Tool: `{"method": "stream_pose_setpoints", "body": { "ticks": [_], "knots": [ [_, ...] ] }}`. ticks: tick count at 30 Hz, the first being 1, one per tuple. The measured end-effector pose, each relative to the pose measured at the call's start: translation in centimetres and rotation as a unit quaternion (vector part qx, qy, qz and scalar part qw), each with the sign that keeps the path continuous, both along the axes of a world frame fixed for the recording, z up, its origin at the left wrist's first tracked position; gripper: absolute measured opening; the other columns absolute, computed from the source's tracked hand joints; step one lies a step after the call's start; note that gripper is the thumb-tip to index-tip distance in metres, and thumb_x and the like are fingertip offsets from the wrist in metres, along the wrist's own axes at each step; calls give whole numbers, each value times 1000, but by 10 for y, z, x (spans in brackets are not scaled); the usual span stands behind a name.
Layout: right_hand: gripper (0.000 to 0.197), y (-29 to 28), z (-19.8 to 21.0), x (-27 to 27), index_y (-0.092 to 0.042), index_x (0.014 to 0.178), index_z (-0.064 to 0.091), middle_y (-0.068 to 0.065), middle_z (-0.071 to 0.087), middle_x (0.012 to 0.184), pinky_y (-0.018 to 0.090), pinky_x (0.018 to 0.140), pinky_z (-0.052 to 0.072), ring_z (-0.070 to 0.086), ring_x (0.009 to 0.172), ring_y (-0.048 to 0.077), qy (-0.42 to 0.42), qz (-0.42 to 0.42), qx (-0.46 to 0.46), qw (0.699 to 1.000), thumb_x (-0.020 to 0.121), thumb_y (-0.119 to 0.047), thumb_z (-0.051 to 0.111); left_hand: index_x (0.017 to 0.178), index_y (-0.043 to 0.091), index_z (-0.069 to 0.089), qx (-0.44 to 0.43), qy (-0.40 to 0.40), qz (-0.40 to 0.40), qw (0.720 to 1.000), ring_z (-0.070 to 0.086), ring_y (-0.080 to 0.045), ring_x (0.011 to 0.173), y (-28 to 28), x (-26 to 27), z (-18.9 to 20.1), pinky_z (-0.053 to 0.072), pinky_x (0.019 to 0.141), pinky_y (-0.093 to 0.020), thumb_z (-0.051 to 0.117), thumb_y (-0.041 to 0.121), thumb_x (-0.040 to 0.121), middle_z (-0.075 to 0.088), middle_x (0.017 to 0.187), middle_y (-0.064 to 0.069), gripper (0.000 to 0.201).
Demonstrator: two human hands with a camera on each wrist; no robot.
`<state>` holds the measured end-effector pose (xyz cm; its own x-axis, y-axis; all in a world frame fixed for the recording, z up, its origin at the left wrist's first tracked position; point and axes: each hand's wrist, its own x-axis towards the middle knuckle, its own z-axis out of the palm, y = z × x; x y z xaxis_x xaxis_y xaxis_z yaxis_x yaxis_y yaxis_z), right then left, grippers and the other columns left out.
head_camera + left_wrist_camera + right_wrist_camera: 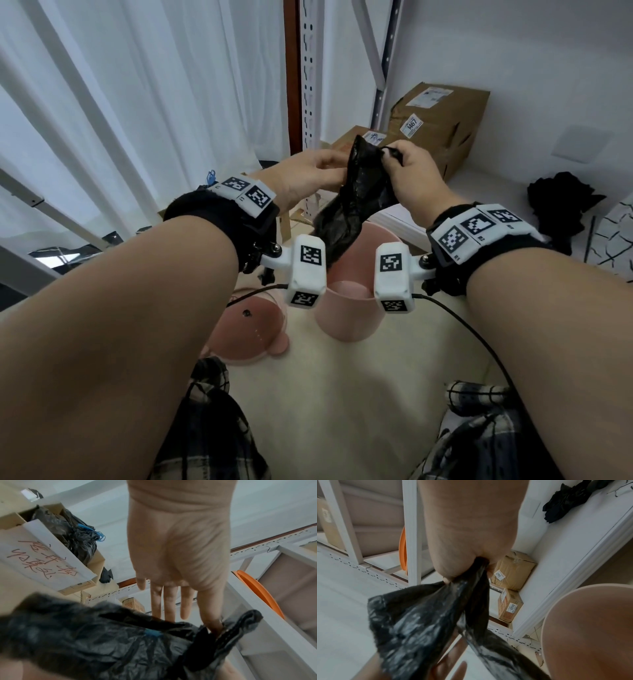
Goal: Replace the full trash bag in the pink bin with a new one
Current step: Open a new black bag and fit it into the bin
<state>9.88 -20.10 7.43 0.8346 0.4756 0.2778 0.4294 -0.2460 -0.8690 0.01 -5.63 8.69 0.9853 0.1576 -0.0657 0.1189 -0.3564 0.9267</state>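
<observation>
Head cam: the thin, crinkly black trash bag (363, 192) hangs between both hands, just above the mouth of the smooth, round pink bin (346, 318). The right hand (411, 174) pinches its bunched top and the left hand (308, 174) touches its left edge. Left wrist cam: the fingers (169, 604) lie straight, with one tip poked into the glossy folds. Right wrist cam: that hand is clamped on the gathered plastic, which fans out wrinkly below it.

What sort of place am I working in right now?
Most likely a storeroom or stock corner: white slotted metal shelving, taped cardboard parcels bearing number labels, and an open carton stuffed with black bags.
</observation>
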Motion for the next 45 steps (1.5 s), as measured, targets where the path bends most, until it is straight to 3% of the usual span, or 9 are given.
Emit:
{"method": "stream_pose_setpoints", "body": {
  "ticks": [5,11,17,22,29,34,38,41,45],
  "knots": [
    [13,4,-1,-3,-13,90,44,6,56,82,32,66,50,58,71,17,174,54,90,979,91,-15,57,140,23,38,-25,-51,-2,998,61,-10,106,-5,2,4,51,96,-26,68,24,84,57,111,8,63],
    [12,7,5,-12,2,91,64,16,63,80,30,61,47,58,72,27,226,111,81,964,88,-3,53,104,8,67,-8,-112,28,993,66,-1,84,-9,4,14,50,77,-12,65,10,86,69,92,4,18],
    [64,9,13,-21,-10,117,63,2,67,99,32,79,55,66,87,17,267,115,88,953,89,-62,37,99,-10,62,-15,-98,192,976,69,-38,91,13,13,-3,56,84,-52,72,28,73,69,99,-28,47],
    [9,14,9,-21,-7,91,64,12,67,89,40,80,55,65,84,25,143,55,85,985,91,-7,55,102,-2,61,1,-90,159,983,63,-15,55,3,8,6,54,53,-24,63,20,88,65,73,-13,26],
    [28,16,4,-21,-5,116,60,17,64,117,45,100,46,60,110,30,135,61,-24,989,98,-10,39,113,-1,57,-63,-144,186,970,65,-18,79,5,2,5,57,69,-25,62,18,90,65,95,-13,30],
    [29,16,8,-27,-8,112,58,14,63,115,46,101,44,58,110,29,142,56,-49,987,99,-21,36,83,12,55,2,-156,219,963,50,1,37,14,0,10,43,42,-14,56,16,93,56,66,-2,11],
    [53,14,16,-32,-15,125,41,-8,55,104,20,76,46,56,96,3,193,77,13,978,88,-51,53,74,17,46,-3,-163,239,957,40,-1,29,12,1,12,33,35,-18,54,19,95,48,57,-2,22],
    [79,17,11,-30,-14,135,27,-4,52,118,23,89,45,55,106,10,139,95,-48,984,75,-29,76,76,17,46,-15,-161,232,959,42,-2,29,10,4,11,35,34,-17,53,21,95,48,54,-2,21],
    [59,23,6,-32,-10,131,32,12,56,121,41,99,46,56,110,26,125,55,-67,988,80,-9,61,86,14,50,-93,-177,258,945,59,-5,45,10,6,8,50,45,-17,56,21,94,61,70,-8,12]
  ]
}}
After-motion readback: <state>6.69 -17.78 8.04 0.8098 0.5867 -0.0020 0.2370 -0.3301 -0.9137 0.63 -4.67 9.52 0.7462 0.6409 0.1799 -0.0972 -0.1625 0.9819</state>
